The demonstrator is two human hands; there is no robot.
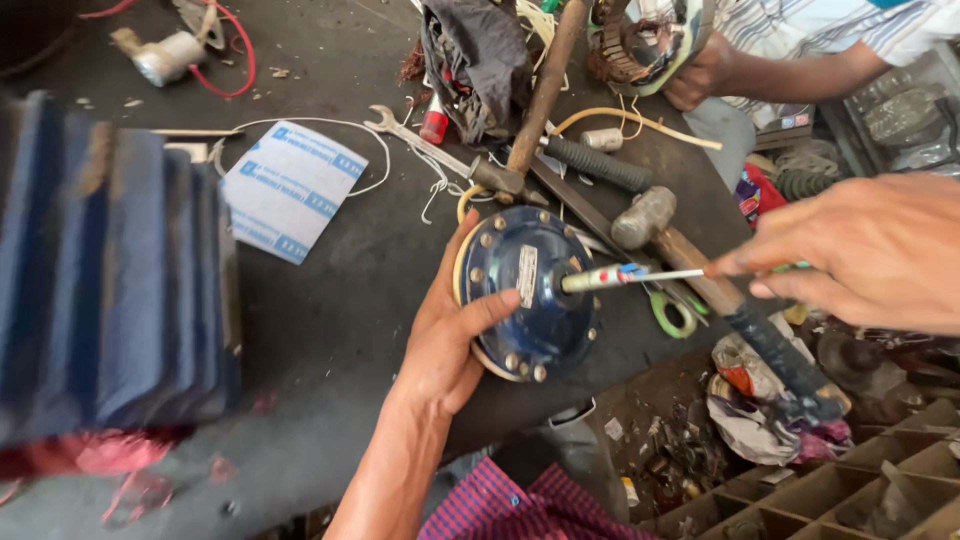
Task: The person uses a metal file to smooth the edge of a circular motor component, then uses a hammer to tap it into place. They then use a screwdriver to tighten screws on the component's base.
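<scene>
Sleeve: checked red and blue cloth showed at the near edge, under the left forearm.
Crate: brown compartmented tray sat at near right, below the counter edge.
Left hand: left hand clasped the round blue motor housing from its left side, thumb laid across the face and fingers curled behind the rim.
Housing: it stood tilted on edge near the counter's near right edge, ringed with pale bolt heads and carrying a small pale label at its middle.
Right hand: right hand pinched the thin shaft of a screwdriver between thumb and fingertips; the tool lay level, its tip end touching the middle of the housing.
Scissors: green-handled scissors lay just right of the housing, under the screwdriver.
Hammer: metal-headed hammer lay right of the housing, its taped handle running to the near right.
Fins: blurred blue ribbed block filled the left side.
Paper: white sheet with blue print lay left of centre, a white cord looped around it.
Spanner: open-ended spanner lay beyond the housing.
Co-worker: another person's hand gripped a copper-wound part at far right.
</scene>
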